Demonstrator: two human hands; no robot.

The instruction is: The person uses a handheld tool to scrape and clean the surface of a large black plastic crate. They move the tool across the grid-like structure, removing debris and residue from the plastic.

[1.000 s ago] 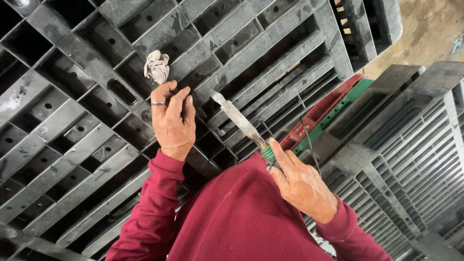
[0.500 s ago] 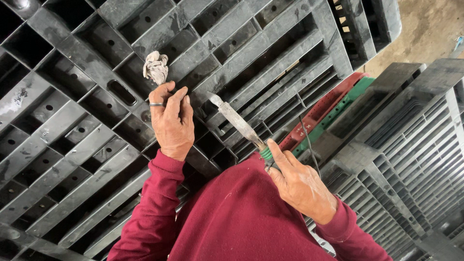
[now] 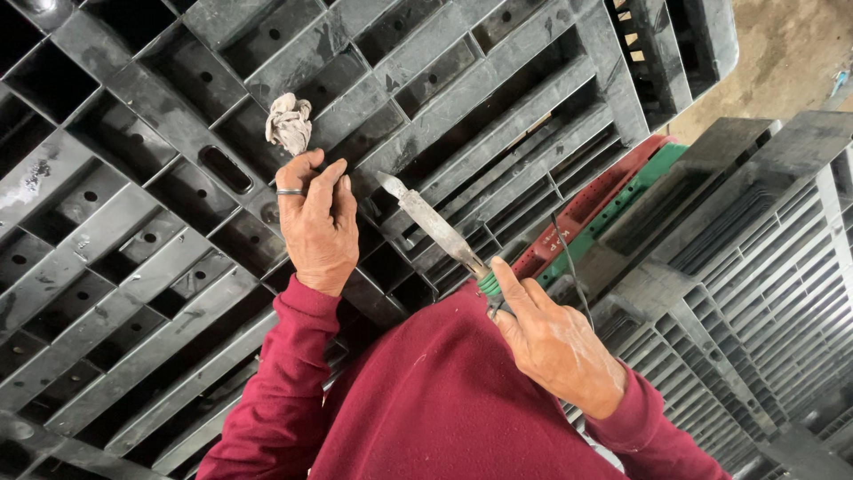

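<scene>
My left hand [image 3: 318,222], with a ring on one finger, grips a crumpled grey rag [image 3: 289,123] and holds it against a black plastic pallet [image 3: 133,222]. My right hand [image 3: 555,342] holds a tool with a green handle and a long, dirty metal blade [image 3: 431,222]. The blade points up and left, and its tip lies close to my left hand's fingers, over the pallet's ribs. A thin dark wire [image 3: 569,267] runs from the tool past my right hand. Both sleeves are maroon.
The ribbed black pallet fills the left and middle of the view. Red and green plastic crates [image 3: 613,200] lie beyond the tool. A stack of grey pallets [image 3: 764,231] stands at the right, with bare dirt floor [image 3: 782,53] at the top right.
The blade's tip has edged a little up and left towards my left hand. My left hand and the rag stay almost in place.
</scene>
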